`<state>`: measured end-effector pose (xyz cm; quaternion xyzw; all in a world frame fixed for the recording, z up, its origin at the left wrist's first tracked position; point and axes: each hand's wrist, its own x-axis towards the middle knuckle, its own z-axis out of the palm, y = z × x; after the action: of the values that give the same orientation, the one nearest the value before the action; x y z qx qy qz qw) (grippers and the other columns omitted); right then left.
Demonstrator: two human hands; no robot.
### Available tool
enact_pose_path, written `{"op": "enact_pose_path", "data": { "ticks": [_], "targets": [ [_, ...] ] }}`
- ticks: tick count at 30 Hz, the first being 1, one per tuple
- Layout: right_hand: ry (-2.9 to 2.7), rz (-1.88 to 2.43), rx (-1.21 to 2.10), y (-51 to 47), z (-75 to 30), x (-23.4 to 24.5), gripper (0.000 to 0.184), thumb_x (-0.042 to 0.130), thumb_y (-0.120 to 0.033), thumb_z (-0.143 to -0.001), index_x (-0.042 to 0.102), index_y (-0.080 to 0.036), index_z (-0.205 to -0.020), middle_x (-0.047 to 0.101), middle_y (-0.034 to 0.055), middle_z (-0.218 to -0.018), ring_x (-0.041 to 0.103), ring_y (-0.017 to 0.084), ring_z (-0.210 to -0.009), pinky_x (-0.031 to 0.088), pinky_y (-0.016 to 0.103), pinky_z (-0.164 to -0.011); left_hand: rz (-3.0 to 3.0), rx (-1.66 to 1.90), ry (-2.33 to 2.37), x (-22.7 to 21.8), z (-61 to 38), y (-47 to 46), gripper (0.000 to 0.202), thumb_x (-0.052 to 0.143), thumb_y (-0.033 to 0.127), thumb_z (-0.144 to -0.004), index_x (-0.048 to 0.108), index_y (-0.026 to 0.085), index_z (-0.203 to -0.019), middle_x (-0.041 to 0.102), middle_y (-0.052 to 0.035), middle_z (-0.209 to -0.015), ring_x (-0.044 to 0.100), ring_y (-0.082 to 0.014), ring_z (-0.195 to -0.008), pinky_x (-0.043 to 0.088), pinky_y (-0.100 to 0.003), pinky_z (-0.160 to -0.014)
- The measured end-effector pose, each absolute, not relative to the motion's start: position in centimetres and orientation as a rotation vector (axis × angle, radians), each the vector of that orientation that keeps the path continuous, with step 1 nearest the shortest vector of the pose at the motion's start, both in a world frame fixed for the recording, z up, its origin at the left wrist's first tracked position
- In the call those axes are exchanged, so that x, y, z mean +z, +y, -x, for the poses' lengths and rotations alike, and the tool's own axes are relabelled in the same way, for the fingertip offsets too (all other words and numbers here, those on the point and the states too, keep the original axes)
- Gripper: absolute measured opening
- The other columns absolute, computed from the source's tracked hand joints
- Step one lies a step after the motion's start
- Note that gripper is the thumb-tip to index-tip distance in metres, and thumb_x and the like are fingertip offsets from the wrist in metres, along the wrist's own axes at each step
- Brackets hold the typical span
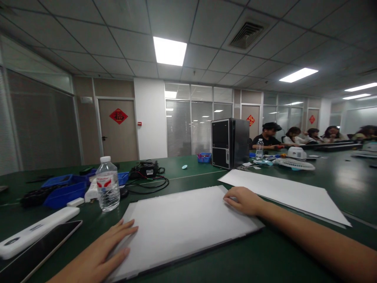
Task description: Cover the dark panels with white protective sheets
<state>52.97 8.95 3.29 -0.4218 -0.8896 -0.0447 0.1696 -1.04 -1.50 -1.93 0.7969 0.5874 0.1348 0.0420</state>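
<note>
A flat white panel (182,224) with a dark edge lies on the green table (265,259) in front of me. My left hand (103,251) rests flat on its near left corner, fingers stretched out. My right hand (243,200) lies on the far right corner, fingers curled over the panel's edge. Neither hand lifts anything.
A second white sheet (285,194) lies to the right. A water bottle (107,184), blue trays (66,190), cables (149,177), a white bar (35,232) and a dark tablet (38,251) sit at the left. A black computer case (229,143) stands behind. Several people sit at the far right.
</note>
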Motion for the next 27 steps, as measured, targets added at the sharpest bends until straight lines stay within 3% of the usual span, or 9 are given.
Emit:
{"op": "enact_pose_path", "data": {
  "ticks": [11,21,27],
  "targets": [
    [-2.598,1.047,-0.081,8.0,-51.6,3.4,0.033,0.048,-0.035,-0.100,0.076,-0.019,-0.106,0.076,0.0086,-0.108,0.068,0.024,-0.100,0.049,0.036,-0.092,-2.381,0.473,1.760,-1.8,1.2,-2.1,0.053,0.040,0.060,-0.101,0.040,0.048,-0.152,0.029,0.0121,-0.166,0.024,-0.0268,-0.154,0.020,-0.053,-0.124],
    [-2.572,1.026,-0.024,8.3,-51.9,3.1,0.034,0.049,-0.039,-0.100,0.075,-0.020,-0.113,0.075,0.0089,-0.111,0.067,0.024,-0.103,0.050,0.039,-0.095,-2.413,0.441,1.744,-1.8,1.4,-1.7,0.057,0.047,0.061,-0.098,0.041,0.045,-0.152,0.028,0.0079,-0.167,0.026,-0.0289,-0.153,0.023,-0.054,-0.123],
    [-2.441,1.190,-0.252,11.6,-55.5,2.7,0.036,0.049,-0.037,-0.099,0.072,-0.020,-0.120,0.071,0.0113,-0.124,0.061,0.026,-0.119,0.045,0.044,-0.107,-2.447,0.468,1.717,-2.8,2.1,-0.9,0.058,0.051,0.058,-0.097,0.043,0.043,-0.152,0.033,0.0045,-0.165,0.029,-0.0314,-0.152,0.027,-0.056,-0.122]
  ]
}}
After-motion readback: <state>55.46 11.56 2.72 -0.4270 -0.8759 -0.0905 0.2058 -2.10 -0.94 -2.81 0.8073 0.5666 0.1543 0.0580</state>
